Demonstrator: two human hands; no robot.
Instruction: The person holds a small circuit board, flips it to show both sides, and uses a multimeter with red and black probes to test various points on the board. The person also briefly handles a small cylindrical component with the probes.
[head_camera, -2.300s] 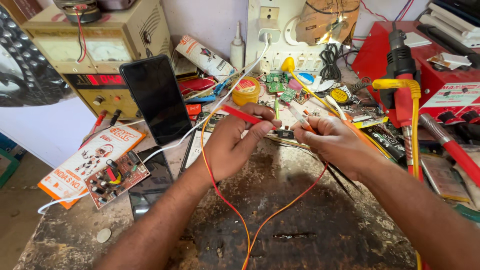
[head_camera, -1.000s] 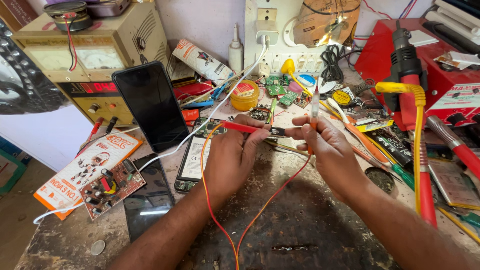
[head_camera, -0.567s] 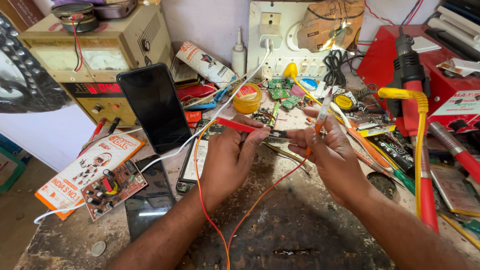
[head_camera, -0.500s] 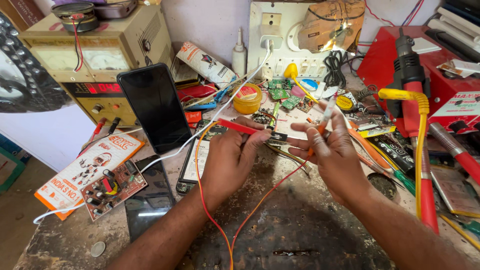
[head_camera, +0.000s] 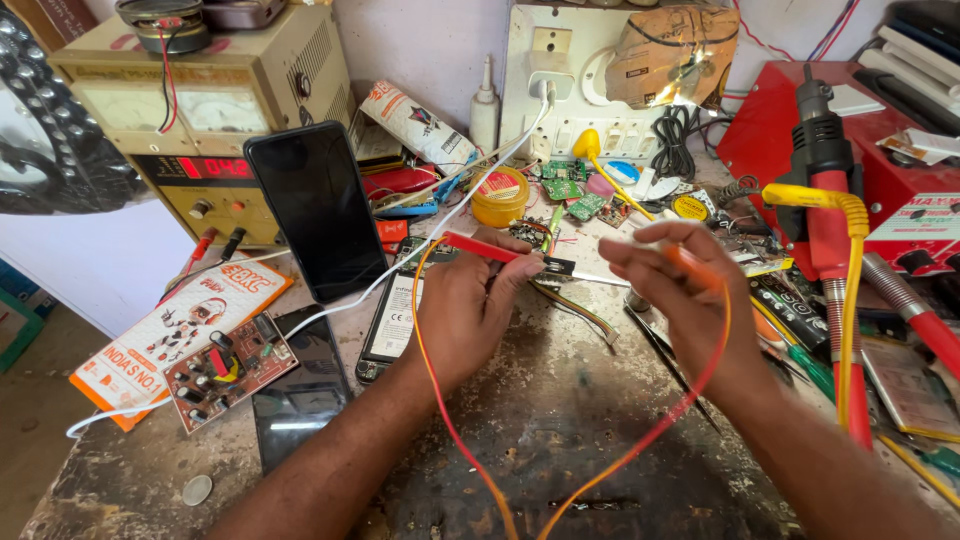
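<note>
Dark phone screen (head_camera: 322, 210), orange packet (head_camera: 180, 330) left

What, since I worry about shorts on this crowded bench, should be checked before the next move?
1. Left hand grip on red probe: ok, pinched between the fingers.
2. Right hand grip on orange lead: ok, though blurred.
3. Red probe tip on a contact: cannot tell, too small.
4. Leads free of snags: ok, they loop loosely over the bench.
5. Power supply display lit: ok.
</note>
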